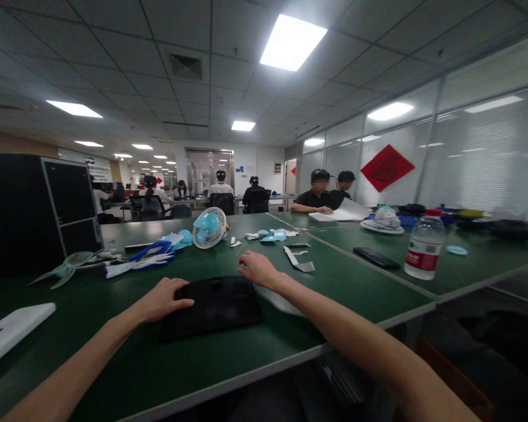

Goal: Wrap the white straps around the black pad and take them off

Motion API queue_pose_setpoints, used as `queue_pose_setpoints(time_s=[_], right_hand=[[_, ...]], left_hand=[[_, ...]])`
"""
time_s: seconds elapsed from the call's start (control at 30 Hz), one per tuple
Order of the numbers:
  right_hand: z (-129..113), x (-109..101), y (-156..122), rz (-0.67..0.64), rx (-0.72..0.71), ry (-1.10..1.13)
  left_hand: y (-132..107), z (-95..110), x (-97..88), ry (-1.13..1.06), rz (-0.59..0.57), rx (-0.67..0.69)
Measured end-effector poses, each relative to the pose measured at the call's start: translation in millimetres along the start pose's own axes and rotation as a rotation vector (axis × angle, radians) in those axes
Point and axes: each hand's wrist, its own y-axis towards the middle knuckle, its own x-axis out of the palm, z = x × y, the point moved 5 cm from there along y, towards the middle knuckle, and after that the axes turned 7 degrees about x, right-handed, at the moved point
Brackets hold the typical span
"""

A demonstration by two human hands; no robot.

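A dark, flat black panel lies on the green table in front of me. My left hand grips it at its upper left corner, the thumb lying over the surface and the fingers along the far edge. Just beyond the panel's upper right corner is my right hand, its fingers loosely bent and apart with nothing seen in them. A pale, thin curved piece lies to the right of the panel, partly hidden under my right forearm.
Behind the panel stand a small fan with light blue blades and blue-and-white gloves. Paper strips lie ahead. Rightward are a phone and a water bottle. A black cabinet is left; people sit beyond.
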Motion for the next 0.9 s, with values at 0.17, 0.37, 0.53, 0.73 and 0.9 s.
queue_pose_setpoints(time_s=[0.17,0.37,0.53,0.73,0.9], right_hand=[[78.8,-21.4,-27.1,0.003,0.331,-0.229],[143.3,-26.7,-55.1,-0.048,0.536,-0.276],[164.0,-18.6,-58.5,-0.106,0.602,-0.281],[166.8,-13.6,-56.0,-0.144,0.587,-0.282],[167.1,-10.8,-55.5,-0.159,0.569,-0.294]], left_hand=[[0.4,-2.2,0.4,-0.001,-0.015,-0.022],[1.3,-3.2,0.0,0.027,-0.016,-0.025],[1.4,-4.5,-0.7,0.026,-0.006,-0.008],[-0.1,-7.1,-1.5,0.013,-0.017,-0.03],[1.1,-12.0,0.8,0.002,-0.021,-0.034]])
